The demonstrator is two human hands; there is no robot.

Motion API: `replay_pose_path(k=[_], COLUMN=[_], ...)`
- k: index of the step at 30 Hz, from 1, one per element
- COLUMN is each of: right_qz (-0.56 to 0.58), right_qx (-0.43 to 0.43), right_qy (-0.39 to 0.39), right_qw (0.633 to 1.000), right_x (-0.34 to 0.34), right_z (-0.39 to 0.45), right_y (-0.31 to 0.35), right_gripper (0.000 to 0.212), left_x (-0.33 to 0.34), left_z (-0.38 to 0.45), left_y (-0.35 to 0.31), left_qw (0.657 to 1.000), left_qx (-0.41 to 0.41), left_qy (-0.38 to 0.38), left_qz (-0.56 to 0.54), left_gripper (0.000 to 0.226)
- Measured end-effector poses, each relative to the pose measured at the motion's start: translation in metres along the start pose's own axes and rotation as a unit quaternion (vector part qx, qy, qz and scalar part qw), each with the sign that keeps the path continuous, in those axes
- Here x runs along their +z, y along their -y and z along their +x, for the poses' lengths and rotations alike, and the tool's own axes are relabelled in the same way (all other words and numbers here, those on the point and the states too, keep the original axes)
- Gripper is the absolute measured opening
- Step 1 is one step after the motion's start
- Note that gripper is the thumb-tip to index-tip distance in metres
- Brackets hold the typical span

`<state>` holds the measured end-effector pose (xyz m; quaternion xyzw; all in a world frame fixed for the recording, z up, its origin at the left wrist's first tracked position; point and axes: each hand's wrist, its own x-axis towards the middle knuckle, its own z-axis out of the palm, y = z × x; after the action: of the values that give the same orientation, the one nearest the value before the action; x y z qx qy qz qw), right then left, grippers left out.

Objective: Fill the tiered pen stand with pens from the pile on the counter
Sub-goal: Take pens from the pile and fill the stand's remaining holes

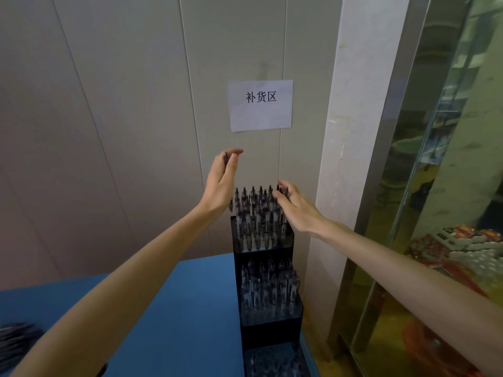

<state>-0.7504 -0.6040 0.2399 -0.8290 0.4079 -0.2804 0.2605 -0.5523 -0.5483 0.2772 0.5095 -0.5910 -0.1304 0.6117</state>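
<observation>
Pinching one pen (226, 158) upright, our left hand (221, 180) hovered above-left of the stand (262, 244); our right hand (295, 206) lay relaxed on the top tier.

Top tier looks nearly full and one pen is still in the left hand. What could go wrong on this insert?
The top tier of the pen stand is crowded, so the pen pinched in the left hand may jam or tip its neighbours. The right hand rests on the pen tops at the right; a push might rock the tall, narrow stand, which sits at the blue counter edge.
</observation>
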Motion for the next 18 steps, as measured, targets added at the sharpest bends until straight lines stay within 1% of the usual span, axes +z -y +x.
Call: replay_pose_path(k=[4, 7, 9, 13, 18], right_qz=[0.061, 0.085, 0.089, 0.081, 0.096], right_qx=[0.015, 0.009, 0.009, 0.01, 0.013], right_qy=[0.011, 0.009, 0.008, 0.013, 0.011], right_qw=[0.998, 0.996, 0.996, 0.997, 0.995], right_x=[-0.005, -0.004, -0.001, 0.006, 0.008], right_z=[-0.004, -0.004, -0.003, 0.0, 0.002], right_y=[0.004, 0.007, 0.007, 0.006, 0.008], right_gripper=[0.078, 0.074, 0.073, 0.08, 0.079], left_x=[0.006, 0.009, 0.011, 0.008, 0.0], left_z=[-0.006, -0.012, -0.014, -0.011, -0.009], left_y=[0.007, 0.015, 0.018, 0.021, 0.02], left_qw=[0.998, 0.996, 0.994, 0.992, 0.986], left_qx=[-0.033, -0.041, -0.048, -0.061, -0.078], left_qy=[0.049, 0.084, 0.096, 0.109, 0.143], left_qz=[-0.016, -0.013, -0.016, -0.024, -0.02], left_gripper=[0.042, 0.046, 0.047, 0.046, 0.044])
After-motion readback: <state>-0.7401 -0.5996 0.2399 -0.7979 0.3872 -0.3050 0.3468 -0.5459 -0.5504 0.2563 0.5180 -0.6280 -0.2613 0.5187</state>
